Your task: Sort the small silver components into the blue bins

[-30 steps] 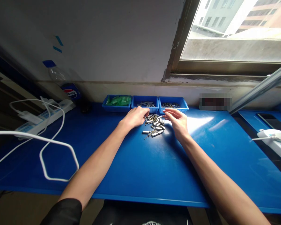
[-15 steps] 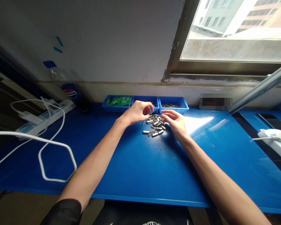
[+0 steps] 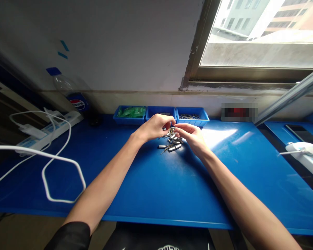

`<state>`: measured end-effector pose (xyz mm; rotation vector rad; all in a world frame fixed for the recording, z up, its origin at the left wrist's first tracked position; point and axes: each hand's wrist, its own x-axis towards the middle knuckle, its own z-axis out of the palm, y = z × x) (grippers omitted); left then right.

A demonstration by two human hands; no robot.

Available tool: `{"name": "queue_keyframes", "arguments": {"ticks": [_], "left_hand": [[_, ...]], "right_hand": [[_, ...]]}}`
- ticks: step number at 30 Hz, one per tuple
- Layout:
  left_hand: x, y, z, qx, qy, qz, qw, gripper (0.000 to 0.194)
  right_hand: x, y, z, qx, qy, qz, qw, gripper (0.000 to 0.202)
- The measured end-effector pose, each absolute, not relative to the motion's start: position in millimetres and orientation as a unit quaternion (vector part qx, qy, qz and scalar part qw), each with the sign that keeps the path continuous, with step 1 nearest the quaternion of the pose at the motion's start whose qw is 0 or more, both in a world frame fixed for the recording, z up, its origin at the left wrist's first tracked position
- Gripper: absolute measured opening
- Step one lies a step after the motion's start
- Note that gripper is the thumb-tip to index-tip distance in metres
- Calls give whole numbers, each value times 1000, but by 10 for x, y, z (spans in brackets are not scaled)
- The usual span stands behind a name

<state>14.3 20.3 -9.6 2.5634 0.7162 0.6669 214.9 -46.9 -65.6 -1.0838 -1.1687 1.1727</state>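
Note:
Over a pile of small metal and black parts (image 3: 174, 141), my left hand (image 3: 158, 127) and my right hand (image 3: 192, 136) meet at the fingertips. The fingers of both are pinched together. Whatever lies between them is too small to make out. The pile holds silver-and-black blocks and thin brass-coloured pins on the blue table (image 3: 146, 187). Behind it stand three blue bins: the left bin (image 3: 129, 121) holds green pieces, the middle bin (image 3: 150, 113) is partly hidden by my left hand, and the right bin (image 3: 194, 122) holds thin dark pins.
A cola bottle (image 3: 78, 100) stands at the back left, beside a white power strip (image 3: 52, 130). A white cable (image 3: 65, 159) loops over the table's left side. Another power strip (image 3: 309, 156) and a dark phone-like slab (image 3: 298, 133) are at the right.
My two hands have come together: the left moved slightly right and the right slightly left, so their fingertips now meet above the pile.

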Motion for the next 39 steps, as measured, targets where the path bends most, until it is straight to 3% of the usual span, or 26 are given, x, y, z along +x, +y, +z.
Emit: {"name": "queue_keyframes", "arguments": {"ticks": [18,22,29,33,39], "left_hand": [[145,238,-129,902,238,277,231,15],[113,244,-125,898,293,249,215,14],[20,255,-215,891,397,70,209,39],[20,270,-289,886,408,52,216,34],[14,251,-264,868,449,51,207,45]], "right_hand": [[2199,-423,-717,-454,-423,553,556,35],[2176,-436,-687,-458,-415,536,574,36],[2207,-397,-706,-468,-419,413,660,49],[2212,-409,-703,-483,-434,420,634,53],[2190,-434,-672,-488,-429,435,623,45]]}}
